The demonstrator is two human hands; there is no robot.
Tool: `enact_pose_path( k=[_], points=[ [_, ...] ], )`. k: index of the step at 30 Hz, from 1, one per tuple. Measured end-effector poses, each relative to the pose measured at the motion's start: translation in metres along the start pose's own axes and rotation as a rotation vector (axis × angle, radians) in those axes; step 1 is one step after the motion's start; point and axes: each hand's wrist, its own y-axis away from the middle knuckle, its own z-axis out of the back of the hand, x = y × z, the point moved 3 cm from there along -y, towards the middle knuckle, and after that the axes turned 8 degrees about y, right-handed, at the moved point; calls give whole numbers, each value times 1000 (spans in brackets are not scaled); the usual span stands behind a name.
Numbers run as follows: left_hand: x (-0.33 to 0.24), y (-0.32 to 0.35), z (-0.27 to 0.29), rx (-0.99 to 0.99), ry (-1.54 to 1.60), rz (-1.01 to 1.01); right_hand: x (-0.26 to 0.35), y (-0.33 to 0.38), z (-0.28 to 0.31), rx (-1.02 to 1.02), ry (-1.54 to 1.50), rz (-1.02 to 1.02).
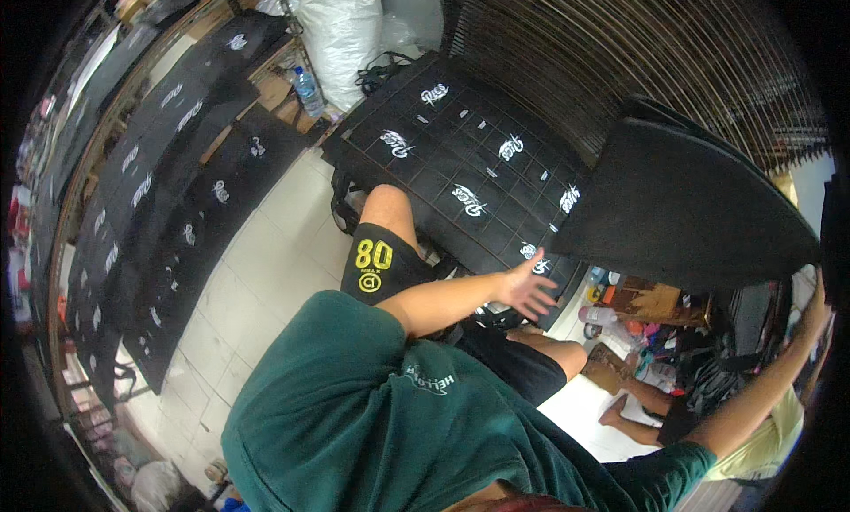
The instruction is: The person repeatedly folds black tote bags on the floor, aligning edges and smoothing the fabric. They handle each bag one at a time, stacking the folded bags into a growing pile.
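Black printed panels (pixel 460 162) lie spread over a flat rack, rows of dark fabric pieces, several of them bearing a white printed emblem. My left hand (pixel 529 286) is at the near edge of that rack, fingers spread wide and flat, gripping nothing; it hovers over or just brushes the nearest panel, and I cannot tell which. My right hand (pixel 816 301) is stretched far out to the right of the rack, up against the edge of a large black sheet (pixel 682 206) that tilts above the rack's right end. Its fingers are too small and dark at the rim for me to say whether they are closed on anything.

I judge the panels to be light, limp cloth: they would sag and fold if pinched at one corner, so I would take each by two corners or slide a flat palm under it, keeping off the white print in case it is still wet. The big sheet looks stiffer and broad, best held by its edge. More printed black pieces (pixel 168 202) lie on the long shelves well left of the rack.
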Motion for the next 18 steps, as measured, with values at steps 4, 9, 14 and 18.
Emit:
enact_pose_path(
  k=[4, 9, 14, 18],
  points=[
    [-23, -23, -64, 675, 357, -111, -49, 0, -57, 221, -650, 112],
    [-99, 8, -95, 551, 257, -612, -34, 31, -66, 153, -355, 41],
    [-154, 59, -118, 467, 39, -680, -74, 31, -60, 139, -207, -37],
    [-185, 82, -136, 308, -257, -632, -126, 26, -60, 208, -107, -50]
  ],
)
